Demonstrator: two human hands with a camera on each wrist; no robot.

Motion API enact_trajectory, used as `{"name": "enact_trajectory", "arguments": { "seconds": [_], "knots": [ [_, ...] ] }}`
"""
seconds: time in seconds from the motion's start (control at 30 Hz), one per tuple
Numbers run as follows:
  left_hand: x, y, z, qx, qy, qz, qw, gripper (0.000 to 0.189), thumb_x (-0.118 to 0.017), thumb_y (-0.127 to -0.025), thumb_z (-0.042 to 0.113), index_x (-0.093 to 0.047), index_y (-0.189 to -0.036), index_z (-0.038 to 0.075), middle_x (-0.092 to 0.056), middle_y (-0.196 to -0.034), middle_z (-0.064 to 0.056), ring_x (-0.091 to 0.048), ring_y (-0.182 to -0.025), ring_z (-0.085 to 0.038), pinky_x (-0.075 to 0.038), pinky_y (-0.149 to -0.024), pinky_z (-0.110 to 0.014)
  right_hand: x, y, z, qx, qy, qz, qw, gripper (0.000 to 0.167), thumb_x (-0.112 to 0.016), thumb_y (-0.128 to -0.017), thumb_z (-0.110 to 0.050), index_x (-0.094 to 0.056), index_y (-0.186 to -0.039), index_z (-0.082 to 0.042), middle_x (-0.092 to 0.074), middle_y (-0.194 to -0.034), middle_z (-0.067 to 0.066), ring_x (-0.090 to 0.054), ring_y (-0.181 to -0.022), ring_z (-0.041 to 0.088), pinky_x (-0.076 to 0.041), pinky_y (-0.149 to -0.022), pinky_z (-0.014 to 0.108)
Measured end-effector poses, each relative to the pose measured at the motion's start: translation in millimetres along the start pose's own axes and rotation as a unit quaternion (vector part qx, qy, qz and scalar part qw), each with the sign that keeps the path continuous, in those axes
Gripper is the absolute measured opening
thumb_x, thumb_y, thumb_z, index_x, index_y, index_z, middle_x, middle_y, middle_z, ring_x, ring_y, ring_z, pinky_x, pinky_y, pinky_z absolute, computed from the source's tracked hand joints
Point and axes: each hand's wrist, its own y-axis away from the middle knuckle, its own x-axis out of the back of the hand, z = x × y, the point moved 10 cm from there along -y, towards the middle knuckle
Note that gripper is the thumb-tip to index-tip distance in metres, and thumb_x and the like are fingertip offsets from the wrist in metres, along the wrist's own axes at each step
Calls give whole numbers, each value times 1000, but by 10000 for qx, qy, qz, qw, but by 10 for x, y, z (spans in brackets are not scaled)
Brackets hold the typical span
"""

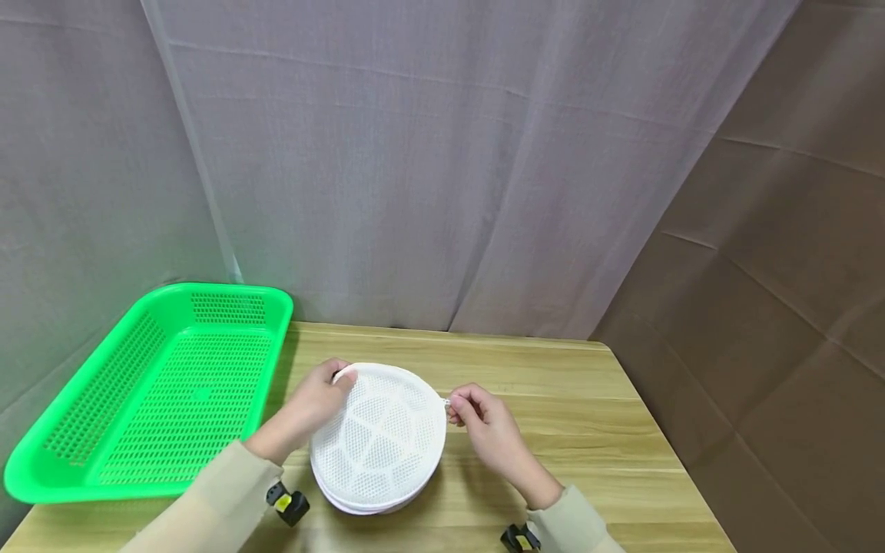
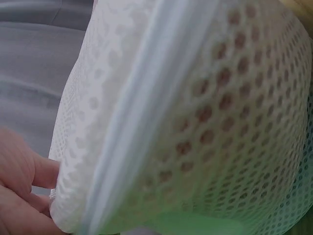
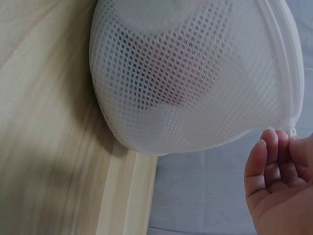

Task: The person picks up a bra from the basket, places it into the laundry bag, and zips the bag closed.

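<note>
A round white mesh laundry bag (image 1: 380, 438) with a zipper around its side is held tilted over the table. My left hand (image 1: 314, 395) grips its upper left edge, thumb on the top face. At the right edge my right hand (image 1: 487, 422) pinches the small zipper pull (image 1: 445, 402) between thumb and fingers. The left wrist view shows the zipper band (image 2: 142, 93) close up, with the left hand (image 2: 24, 191) at the rim. Through the mesh in the right wrist view (image 3: 171, 73), a dark, faintly reddish patch shows.
A large green plastic basket (image 1: 200, 376) with perforated walls stands on the left of the wooden table (image 1: 588, 430). Grey cloth (image 1: 415, 192) hangs behind the table, and a brown cloth panel (image 1: 781, 307) closes off the right side.
</note>
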Motion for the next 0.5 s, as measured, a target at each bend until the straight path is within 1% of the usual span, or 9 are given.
{"name": "enact_trajectory", "arguments": {
  "seconds": [0.13, 0.23, 0.3, 0.4, 0.47, 0.5],
  "knots": [
    [-13, 6, 10, -26, 85, -32, 10000, 23, -48, -101, 16, -58, -112, -1, -59, -98, -11, -54, -91, -23, -45, -80, -35, -25, 0, -1, 88, -58, 15, 9999, 9, -57, -97, -9, -63, -91, -5, -62, -82, 6, -62, -76, 18, -55, -68, 31],
    [-22, 24, 49, -115, -5, -94, 9999, 24, -48, -100, 17, -57, -114, -1, -59, -103, -12, -53, -96, -24, -44, -85, -38, -33, 0, 7, 46, -19, 11, 10000, 8, -58, -97, -9, -63, -93, -5, -62, -80, 7, -61, -75, 21, -54, -67, 33],
    [-35, 37, 89, -202, -73, -173, 9996, 26, -50, -100, 18, -56, -117, 0, -59, -109, -13, -54, -102, -26, -43, -90, -41, -14, -5, -16, 14, 18, 47, 10000, 7, -57, -97, -9, -62, -93, -5, -62, -80, 8, -60, -75, 23, -54, -67, 32],
    [-73, 53, 167, -358, -140, -342, 9987, 31, -55, -98, 22, -56, -121, 2, -59, -117, -12, -52, -112, -27, -40, -97, -44, 64, -28, -151, 18, 26, 234, 9997, 7, -56, -96, -4, -60, -91, -1, -60, -79, 12, -59, -74, 24, -53, -66, 29],
    [-104, 68, 232, -495, -193, -447, 9976, 33, -58, -97, 24, -56, -122, 3, -59, -117, -10, -52, -113, -26, -40, -98, -44, 138, -45, -293, 118, 33, 431, 9990, 7, -56, -95, 1, -60, -90, 2, -60, -79, 15, -58, -73, 24, -53, -65, 28],
    [-124, 74, 267, -575, -181, -513, 9969, 33, -59, -97, 24, -56, -122, 3, -59, -115, -9, -53, -111, -26, -41, -96, -43, 172, -51, -365, 174, 36, 520, 9985, 6, -56, -95, 3, -60, -90, 4, -60, -78, 16, -58, -72, 24, -53, -64, 29]
  ]
}}
